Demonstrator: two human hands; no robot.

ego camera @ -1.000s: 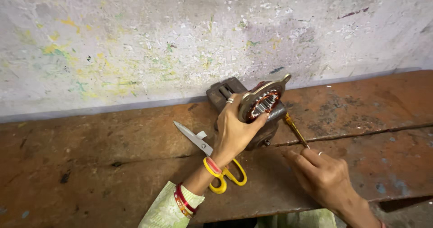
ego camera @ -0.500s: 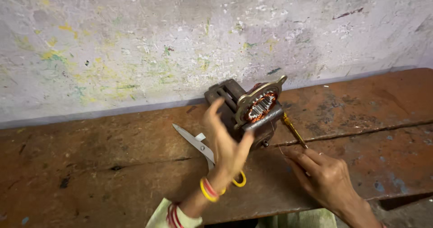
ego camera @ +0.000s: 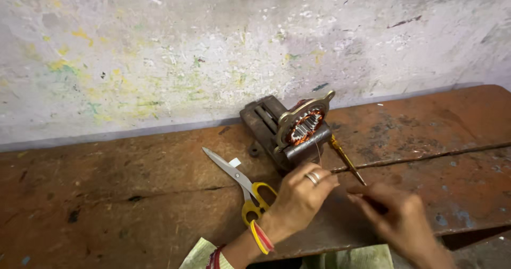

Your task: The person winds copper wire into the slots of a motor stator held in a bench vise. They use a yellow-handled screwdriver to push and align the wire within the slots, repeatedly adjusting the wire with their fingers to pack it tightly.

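A small motor stator (ego camera: 304, 125) with copper windings and a pale metal frame is clamped in a rusty bench vise (ego camera: 262, 121). My left hand (ego camera: 301, 200), with a ring and bangles, is just below the vise. Its fingertips pinch a thin wire (ego camera: 318, 153) that runs up to the stator. My right hand (ego camera: 399, 221) is blurred, with curled fingers, close to the dark tip of a yellow-handled tool (ego camera: 343, 157) that leans against the vise. I cannot see what the right hand holds.
Yellow-handled scissors (ego camera: 237, 177) lie open on the rusty brown bench (ego camera: 106, 194), left of my left hand, beside a small white scrap (ego camera: 234, 162). A paint-flecked wall (ego camera: 159, 51) rises behind the bench. A crack runs across the bench at the right.
My left hand has come off the stator and dropped below the vise, now pinching the wire. My right hand has slid lower and is blurred by motion.
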